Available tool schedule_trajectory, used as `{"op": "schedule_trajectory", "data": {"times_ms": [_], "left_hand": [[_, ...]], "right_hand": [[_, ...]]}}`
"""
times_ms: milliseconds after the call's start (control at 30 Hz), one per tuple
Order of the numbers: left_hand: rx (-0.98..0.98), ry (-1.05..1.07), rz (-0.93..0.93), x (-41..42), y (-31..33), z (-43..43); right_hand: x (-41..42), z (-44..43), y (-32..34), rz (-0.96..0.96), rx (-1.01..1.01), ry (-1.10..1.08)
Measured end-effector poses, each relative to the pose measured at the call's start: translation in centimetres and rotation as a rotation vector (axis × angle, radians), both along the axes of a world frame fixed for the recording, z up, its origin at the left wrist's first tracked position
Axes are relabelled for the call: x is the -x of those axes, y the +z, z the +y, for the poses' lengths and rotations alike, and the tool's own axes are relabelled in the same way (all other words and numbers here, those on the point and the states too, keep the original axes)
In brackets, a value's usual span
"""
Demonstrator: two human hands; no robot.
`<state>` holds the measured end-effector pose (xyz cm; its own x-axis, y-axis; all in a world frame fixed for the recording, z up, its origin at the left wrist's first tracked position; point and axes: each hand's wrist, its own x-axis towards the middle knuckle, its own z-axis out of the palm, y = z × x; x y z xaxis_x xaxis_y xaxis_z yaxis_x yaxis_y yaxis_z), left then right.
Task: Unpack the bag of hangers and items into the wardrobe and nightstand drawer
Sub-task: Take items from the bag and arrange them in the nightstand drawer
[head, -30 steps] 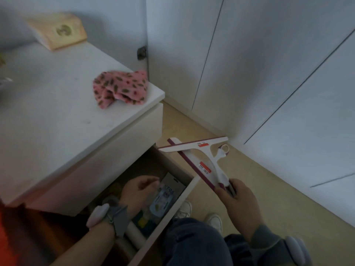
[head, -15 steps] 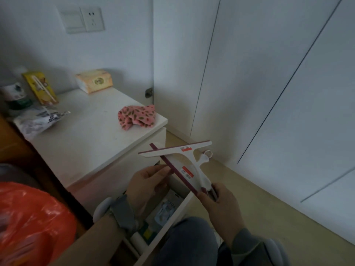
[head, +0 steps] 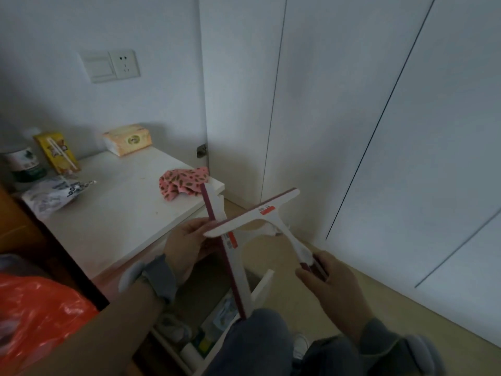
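The two white hangers [head: 267, 213] with their maroon edges are in the air in front of me, over the open drawer [head: 261, 283] and just off the front right corner of the counter [head: 116, 207]. They now cross each other. One stands nearly upright, its lower end dipping toward my knee, and the other slants up to the right.

My right hand [head: 333, 286] has its fingers closed round the stems where the two meet. My left hand [head: 187, 248], which was down in the drawer a second ago, has come up and pinches the upright hanger at its middle, so the pair has begun to fan apart.

I take this as separating them so that each can be hung singly. The drawer step looks finished for the moment, and the wardrobe [head: 352, 131] on my right, its doors shut, is likely next.

A pink spotted cloth [head: 181, 180] lies at the counter's front right corner, and the orange bag [head: 35, 316] sits low at my left.
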<state>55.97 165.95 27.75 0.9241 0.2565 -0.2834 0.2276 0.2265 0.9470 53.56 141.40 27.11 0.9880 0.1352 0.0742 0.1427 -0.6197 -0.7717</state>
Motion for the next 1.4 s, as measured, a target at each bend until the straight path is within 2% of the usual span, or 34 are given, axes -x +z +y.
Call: {"op": "schedule_trajectory", "data": {"times_ms": [267, 533, 1067, 1300, 1400], "left_hand": [[-0.061, -0.276, 0.119, -2.5, 1.3, 1.8], [0.045, -0.4, 0.097, -3.0, 1.3, 1.1], [0.106, -0.463, 0.182, -3.9, 0.8, 2.0], [0.178, -0.396, 0.184, -4.4, -0.3, 2.7], [0.017, -0.399, 0.158, -4.3, -1.2, 2.6]], "right_hand": [[-2.1, -4.5, 0.9, -0.036, 0.239, 0.224], [-3.8, -2.7, 0.7, -0.101, 0.166, 0.317], [-4.7, -0.8, -0.2, -0.057, 0.159, 0.426], [-5.0, 0.0, -1.0, -0.108, 0.147, 0.409], [-5.3, 0.5, -1.6, -0.125, 0.157, 0.378]]}}
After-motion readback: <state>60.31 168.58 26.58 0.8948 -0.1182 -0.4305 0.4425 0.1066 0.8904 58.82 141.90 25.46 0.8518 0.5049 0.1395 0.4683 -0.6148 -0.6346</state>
